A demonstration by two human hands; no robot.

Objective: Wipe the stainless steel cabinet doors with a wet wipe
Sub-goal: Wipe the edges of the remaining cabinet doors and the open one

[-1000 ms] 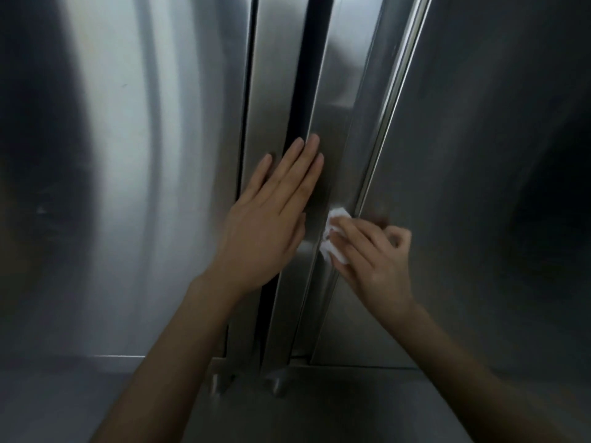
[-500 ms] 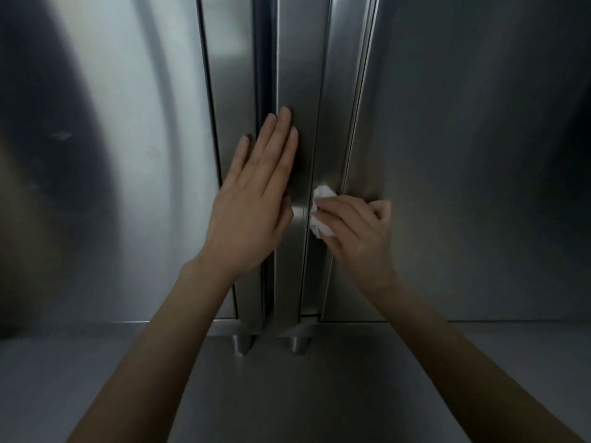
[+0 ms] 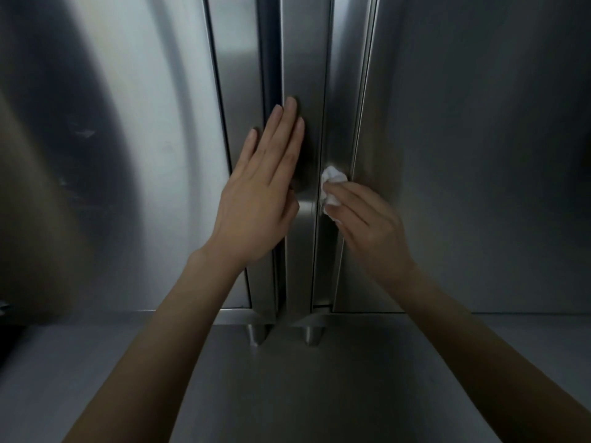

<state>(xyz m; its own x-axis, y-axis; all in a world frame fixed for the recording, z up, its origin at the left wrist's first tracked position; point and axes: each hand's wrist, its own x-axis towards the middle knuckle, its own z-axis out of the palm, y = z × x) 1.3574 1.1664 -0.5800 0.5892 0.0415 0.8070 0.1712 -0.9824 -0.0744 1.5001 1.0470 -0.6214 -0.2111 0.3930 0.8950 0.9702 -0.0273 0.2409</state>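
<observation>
Two stainless steel cabinet doors fill the view, the left door (image 3: 134, 155) and the right door (image 3: 479, 155), meeting at vertical handle strips (image 3: 303, 75) in the middle. My left hand (image 3: 259, 193) lies flat with straight fingers against the central strips. My right hand (image 3: 367, 225) holds a crumpled white wet wipe (image 3: 331, 187) and presses it against the inner edge strip of the right door, just right of the seam.
Below the doors runs a steel ledge or floor surface (image 3: 287, 378), with two short round feet (image 3: 256, 335) under the door edges. A dark edge shows at the far left bottom (image 3: 6, 334).
The view has swung so the doors stand straighter and more centred. Both hands stay on the central strips; the wipe sits slightly higher on the right door's edge.
</observation>
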